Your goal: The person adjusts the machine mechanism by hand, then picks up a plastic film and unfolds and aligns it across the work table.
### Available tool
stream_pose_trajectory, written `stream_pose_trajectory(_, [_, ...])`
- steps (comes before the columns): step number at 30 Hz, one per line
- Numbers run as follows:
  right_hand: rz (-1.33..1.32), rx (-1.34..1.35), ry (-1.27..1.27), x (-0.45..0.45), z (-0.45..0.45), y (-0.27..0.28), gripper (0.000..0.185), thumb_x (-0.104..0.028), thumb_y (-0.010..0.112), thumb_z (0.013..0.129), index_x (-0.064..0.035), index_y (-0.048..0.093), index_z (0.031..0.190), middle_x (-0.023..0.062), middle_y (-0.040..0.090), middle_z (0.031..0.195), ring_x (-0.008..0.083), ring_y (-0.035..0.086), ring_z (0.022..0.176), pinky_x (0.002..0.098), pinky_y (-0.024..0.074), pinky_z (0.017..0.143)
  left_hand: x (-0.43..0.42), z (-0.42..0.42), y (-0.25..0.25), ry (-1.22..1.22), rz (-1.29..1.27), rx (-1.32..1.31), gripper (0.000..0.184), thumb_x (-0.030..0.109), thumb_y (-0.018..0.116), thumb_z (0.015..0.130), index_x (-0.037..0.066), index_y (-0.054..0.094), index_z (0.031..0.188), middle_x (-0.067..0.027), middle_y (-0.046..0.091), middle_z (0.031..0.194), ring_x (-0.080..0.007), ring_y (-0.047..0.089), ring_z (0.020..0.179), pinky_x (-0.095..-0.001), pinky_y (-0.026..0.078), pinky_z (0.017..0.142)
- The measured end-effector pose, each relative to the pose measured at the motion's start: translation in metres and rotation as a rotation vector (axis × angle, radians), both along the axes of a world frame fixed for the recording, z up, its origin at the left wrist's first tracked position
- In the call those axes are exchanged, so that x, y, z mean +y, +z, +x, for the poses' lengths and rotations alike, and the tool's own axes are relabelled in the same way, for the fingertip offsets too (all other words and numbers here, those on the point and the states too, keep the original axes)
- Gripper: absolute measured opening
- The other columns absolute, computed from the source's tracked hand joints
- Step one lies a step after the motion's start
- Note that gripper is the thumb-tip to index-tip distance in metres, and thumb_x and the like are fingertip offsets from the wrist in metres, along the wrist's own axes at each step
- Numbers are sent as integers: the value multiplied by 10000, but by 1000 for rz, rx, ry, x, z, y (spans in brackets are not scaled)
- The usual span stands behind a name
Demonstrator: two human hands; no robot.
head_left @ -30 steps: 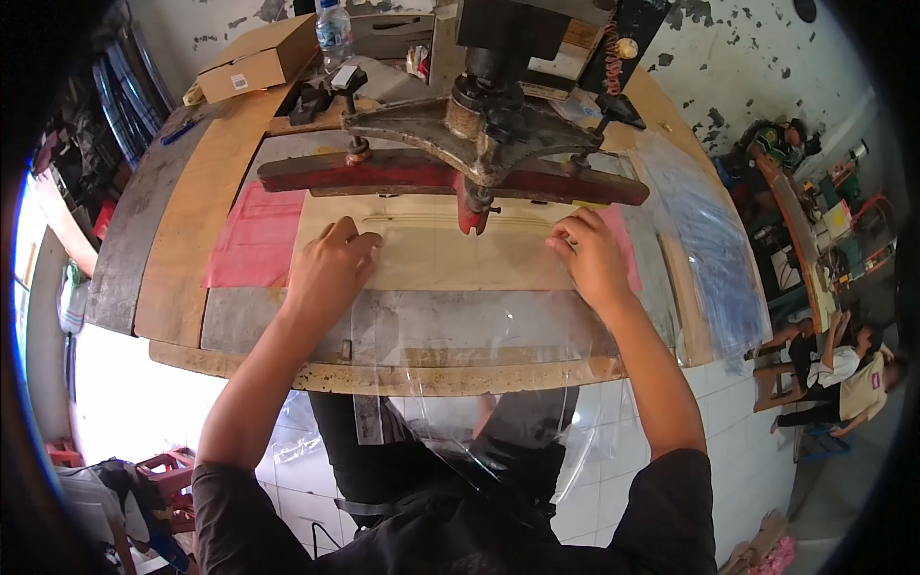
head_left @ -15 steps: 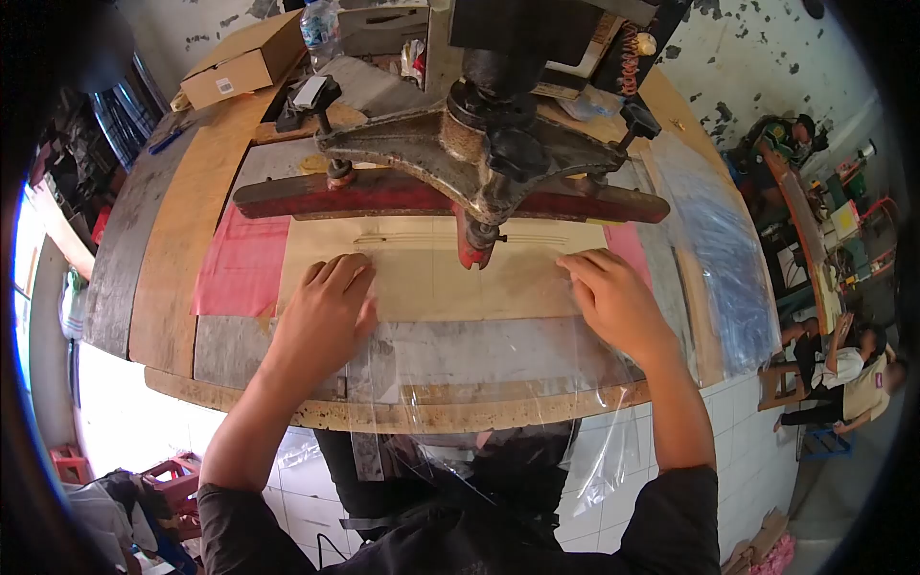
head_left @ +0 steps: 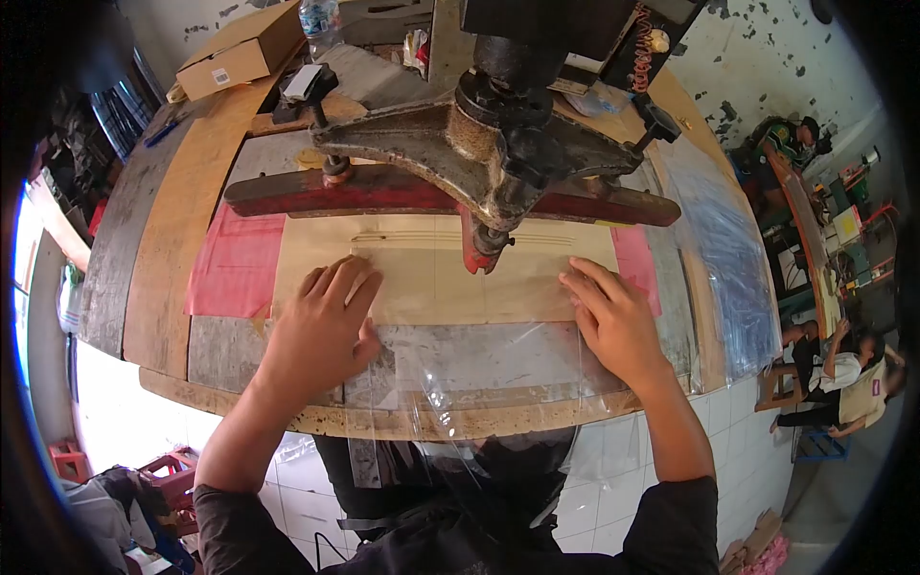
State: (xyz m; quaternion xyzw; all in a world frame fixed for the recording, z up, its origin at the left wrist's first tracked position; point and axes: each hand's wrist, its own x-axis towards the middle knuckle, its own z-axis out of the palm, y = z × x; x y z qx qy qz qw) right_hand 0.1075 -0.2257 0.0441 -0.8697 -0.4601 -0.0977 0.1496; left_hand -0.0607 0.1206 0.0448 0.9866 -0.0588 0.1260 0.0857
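My left hand [head_left: 324,321] rests on the left part of a clear plastic sheet [head_left: 460,369], its fingers stretched forward and its thumb apart. Across from it, my right hand [head_left: 618,321] touches the sheet's right side with its fingers extended and slightly spread. The sheet lies over a beige board [head_left: 431,287] and droops over the table's front edge. Thin raised strips [head_left: 412,237] run across the board. Just beyond the hands hangs the press head's long red-edged bar [head_left: 383,196], above the board. Its underside is hidden.
Pink material [head_left: 235,264] shows at both ends of the board. A stack of clear plastic sheets [head_left: 724,268] lies on the right of the table. At the back left stand a cardboard box [head_left: 235,62] and a plastic bottle [head_left: 319,21]. Other people sit at far right.
The fingers of my right hand have spread a little, and the hand sits slightly lower. My left hand has barely shifted. The view has tilted slightly.
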Motion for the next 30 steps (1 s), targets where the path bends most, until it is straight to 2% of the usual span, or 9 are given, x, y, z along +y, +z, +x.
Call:
stream_pose_trajectory(7, [73,-38,-3,2,1,-6,270,-2,671,897,-25,718,1163,90,688,1390,319,690,1133,434,575,939,-5,0,-3,47,73,-57,360,114,697,940,17,693,1287,-129,621,1349,-325,643,1230,-441,542,1048])
stream_pose_trajectory(14, [42,-44,-6,1,3,-5,209,-15,687,893,-6,671,1101,108,685,1376,309,668,1178,415,587,954,-7,0,-3,59,94,-53,369,108,698,938,8,699,1294,-118,629,1348,-302,637,1258,-433,541,1049])
stream_pose_trajectory(22, [51,-49,20,0,6,-8,461,-2,692,883,-38,678,1343,122,694,1369,316,666,1205,427,565,1006,-10,-4,-5,70,97,-62,366,100,696,926,-41,682,1264,-159,625,1380,-312,616,1328,-462,524,1082])
stream_pose_trajectory(27, [53,-46,28,2,5,-8,447,12,688,878,-29,688,1324,125,695,1376,317,671,1201,424,559,1013,-11,-5,-14,65,111,-85,409,27,636,896,-99,630,1285,-199,604,1373,-364,608,1326,-429,527,1091])
stream_pose_trajectory(30, [45,-45,32,7,5,-6,462,25,681,867,-24,687,1326,123,696,1377,322,675,1195,427,557,1013,-13,-6,-15,79,180,-61,449,19,628,863,-119,610,1291,-201,568,1403,-361,579,1356,-426,524,1099])
